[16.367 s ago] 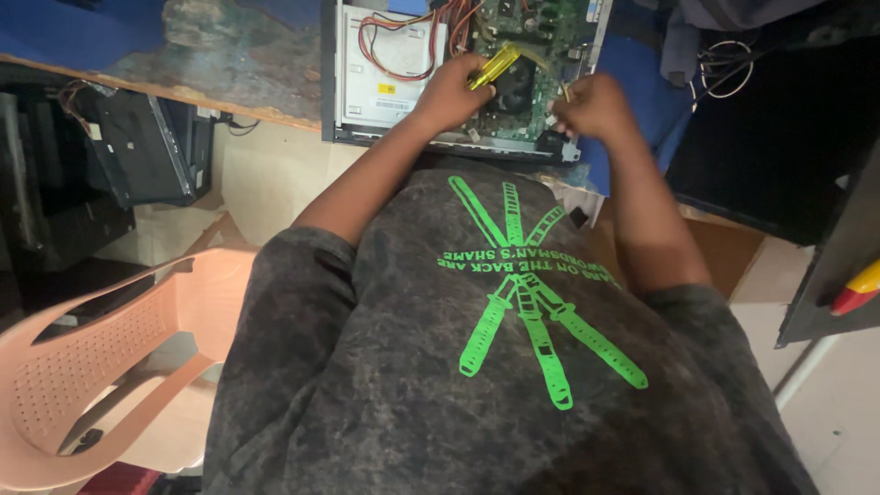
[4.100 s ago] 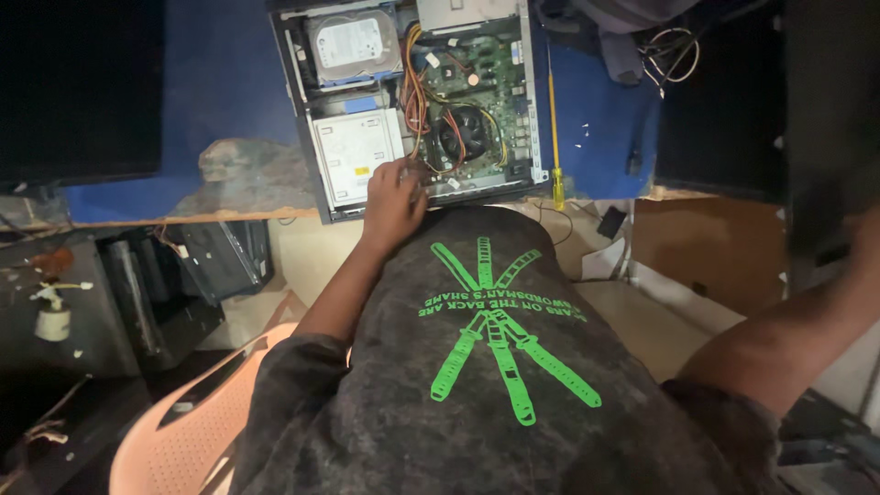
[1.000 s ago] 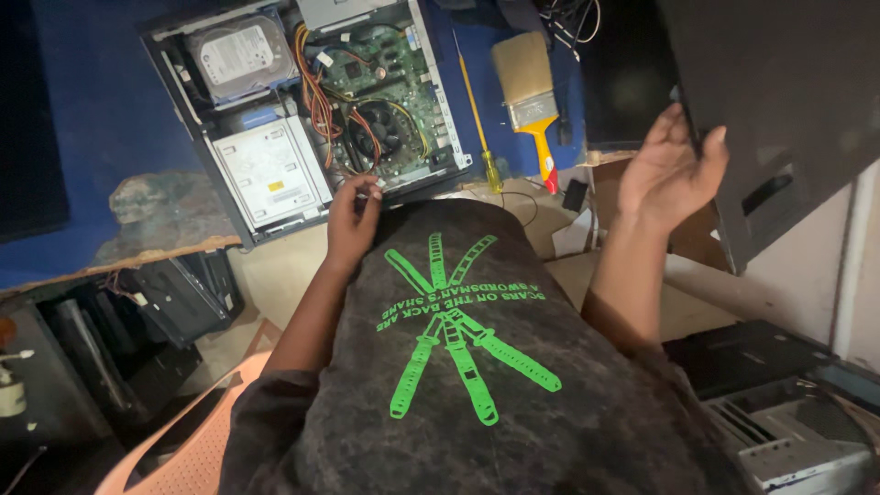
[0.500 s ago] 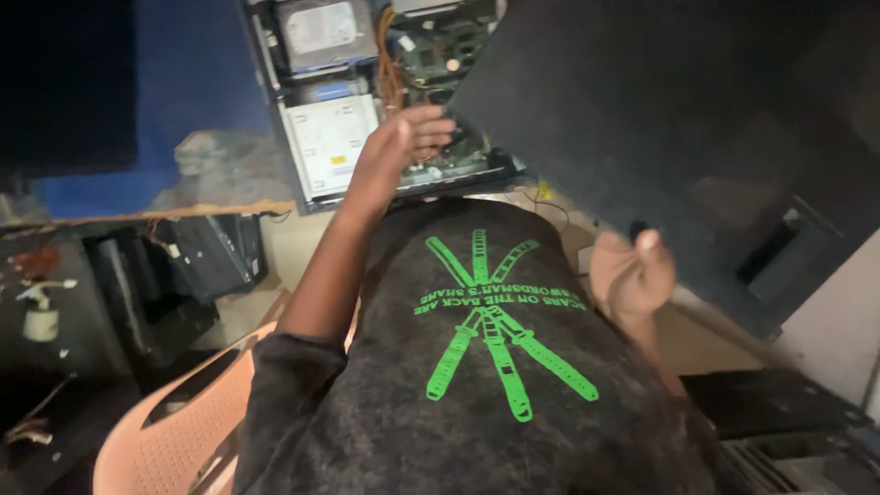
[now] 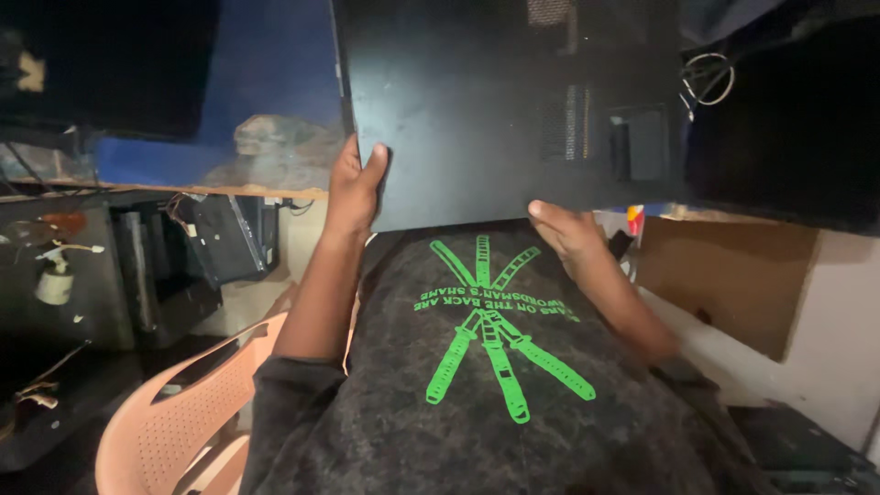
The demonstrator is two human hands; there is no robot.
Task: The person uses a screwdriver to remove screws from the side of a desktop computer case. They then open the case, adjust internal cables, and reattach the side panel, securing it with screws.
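Note:
A large black metal side panel [image 5: 495, 110] of a computer case lies flat over the blue-topped desk [image 5: 275, 82], hiding the open case beneath it. It has vent perforations and a recessed handle toward its right side. My left hand [image 5: 353, 183] grips the panel's near left edge, thumb on top. My right hand [image 5: 568, 234] holds the near bottom edge from underneath, fingers curled under it. Both arms reach out over my dark grey shirt with a green print.
A peach plastic chair [image 5: 174, 412] stands at the lower left. Dark computer parts and cables [image 5: 220, 243] sit under the desk on the left. A cardboard box [image 5: 724, 275] is at the right, and coiled wire [image 5: 706, 82] lies near the panel's top right.
The black panel, held up at the right a second ago, has been swung over and laid across the open computer case. My left hand left the case and took the panel's edge.

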